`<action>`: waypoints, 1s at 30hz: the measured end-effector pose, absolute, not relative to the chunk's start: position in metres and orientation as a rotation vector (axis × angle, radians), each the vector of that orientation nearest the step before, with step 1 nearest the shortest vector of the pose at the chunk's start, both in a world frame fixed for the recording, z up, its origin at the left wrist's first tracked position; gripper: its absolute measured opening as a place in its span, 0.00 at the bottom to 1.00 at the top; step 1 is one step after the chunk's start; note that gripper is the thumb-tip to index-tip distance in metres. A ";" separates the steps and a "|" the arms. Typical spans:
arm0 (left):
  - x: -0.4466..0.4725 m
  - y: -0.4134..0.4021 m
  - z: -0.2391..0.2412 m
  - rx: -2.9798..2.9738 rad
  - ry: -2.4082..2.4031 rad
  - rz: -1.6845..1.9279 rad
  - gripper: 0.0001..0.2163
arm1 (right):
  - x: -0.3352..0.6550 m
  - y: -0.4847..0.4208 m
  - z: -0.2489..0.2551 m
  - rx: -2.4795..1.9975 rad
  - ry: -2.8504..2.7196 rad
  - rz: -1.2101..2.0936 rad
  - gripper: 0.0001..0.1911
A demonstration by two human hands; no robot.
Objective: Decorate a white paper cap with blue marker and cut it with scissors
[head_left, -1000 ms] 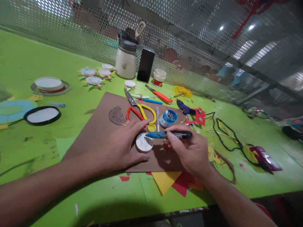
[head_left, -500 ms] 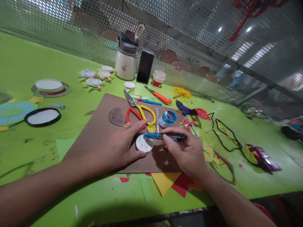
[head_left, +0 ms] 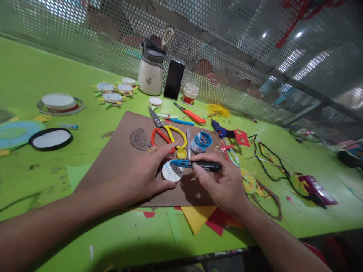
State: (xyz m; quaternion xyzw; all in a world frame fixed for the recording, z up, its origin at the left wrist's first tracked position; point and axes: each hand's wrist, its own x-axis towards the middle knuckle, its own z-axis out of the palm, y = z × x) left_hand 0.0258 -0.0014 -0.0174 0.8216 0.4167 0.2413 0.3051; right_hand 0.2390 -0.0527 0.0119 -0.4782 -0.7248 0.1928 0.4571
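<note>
My left hand (head_left: 144, 170) grips a small white disc (head_left: 171, 174) at its left side, between thumb and forefinger. Black lines form a honeycomb-like pattern on the disc, with blue marks near its upper left. In my right hand (head_left: 224, 181) is a black and blue marker (head_left: 198, 165); its blue tip end lies over the disc's upper part, and I cannot tell if it touches. Both hands are over a brown board (head_left: 113, 158). Just beyond them lie scissors (head_left: 164, 132) with red and yellow handles, a yellow cap (head_left: 181, 153) and an uncapped blue paint jar (head_left: 201, 142).
A clear protractor (head_left: 140, 139), a white pen (head_left: 188, 141), an orange-handled knife (head_left: 194, 116) and a glue gun (head_left: 222, 130) lie around. Farther back stand a jug (head_left: 151, 73), a phone (head_left: 174, 79) and several small turtle-like discs (head_left: 112, 98). Coloured paper (head_left: 198, 217) sticks out beneath the board.
The marker and my right hand have shifted slightly left over the disc. My left hand stays in place around the disc.
</note>
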 end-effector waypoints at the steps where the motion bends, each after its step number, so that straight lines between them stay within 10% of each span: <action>1: 0.026 -0.001 -0.018 2.174 1.103 0.647 0.38 | 0.239 -0.053 0.012 -1.183 -1.792 0.473 0.08; 30: 0.026 -0.003 -0.017 2.171 1.085 0.656 0.36 | 0.240 -0.052 0.012 -1.187 -1.764 0.519 0.06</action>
